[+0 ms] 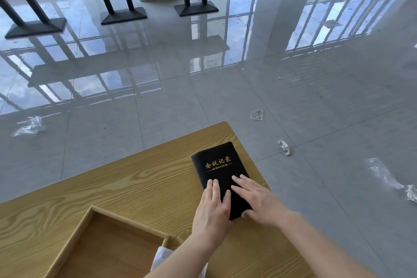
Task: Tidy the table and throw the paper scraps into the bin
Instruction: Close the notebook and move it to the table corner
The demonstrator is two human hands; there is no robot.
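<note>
A black notebook (217, 165) with gold lettering lies near the far right corner of the wooden table (135, 187). My left hand (212, 207) rests flat on its near left part, fingers stretched out. Over the notebook's near right part my right hand (255, 198) lies flat too, fingers spread. Neither hand grips it. A white paper scrap (161, 256) shows under my left forearm, beside the tray.
An empty wooden tray (90, 223) sits at the near left of the table. Crumpled clear plastic lies on the tiled floor at the left (29, 125), beyond the table (256, 114) and at the right (284, 146) (383, 174). Black table legs (123, 14) stand at the back.
</note>
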